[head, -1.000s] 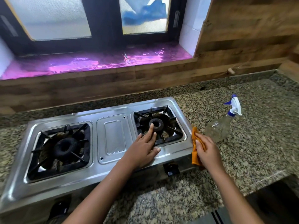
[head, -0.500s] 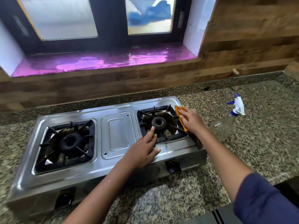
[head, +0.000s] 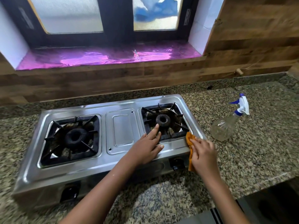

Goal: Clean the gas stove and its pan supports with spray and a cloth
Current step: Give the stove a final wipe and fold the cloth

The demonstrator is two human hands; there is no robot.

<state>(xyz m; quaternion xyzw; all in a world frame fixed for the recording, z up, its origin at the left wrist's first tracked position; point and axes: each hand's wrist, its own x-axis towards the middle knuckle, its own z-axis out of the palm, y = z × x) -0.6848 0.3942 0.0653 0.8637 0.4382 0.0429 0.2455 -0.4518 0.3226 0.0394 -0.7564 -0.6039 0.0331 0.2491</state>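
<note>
A steel two-burner gas stove (head: 123, 128) stands on the granite counter, with a black pan support (head: 71, 139) on the left and another pan support (head: 165, 120) on the right. My left hand (head: 147, 147) lies flat on the stove's front edge, fingers spread, its fingertips reaching the right support. My right hand (head: 203, 153) presses an orange cloth (head: 189, 143) against the stove's front right corner; part of the cloth hangs down the side. A clear spray bottle (head: 226, 125) with a blue and white trigger lies tilted on the counter to the right.
The granite counter (head: 258, 151) extends right of the stove and ends in a front edge at lower right. A wooden backsplash (head: 113, 81) rises behind, under a sill lined with purple foil (head: 105, 57). Two black knobs (head: 177, 163) sit on the stove's front.
My right hand with the cloth has moved from the back right side of the right pan support down to the stove's front right corner. My left hand has stayed in place.
</note>
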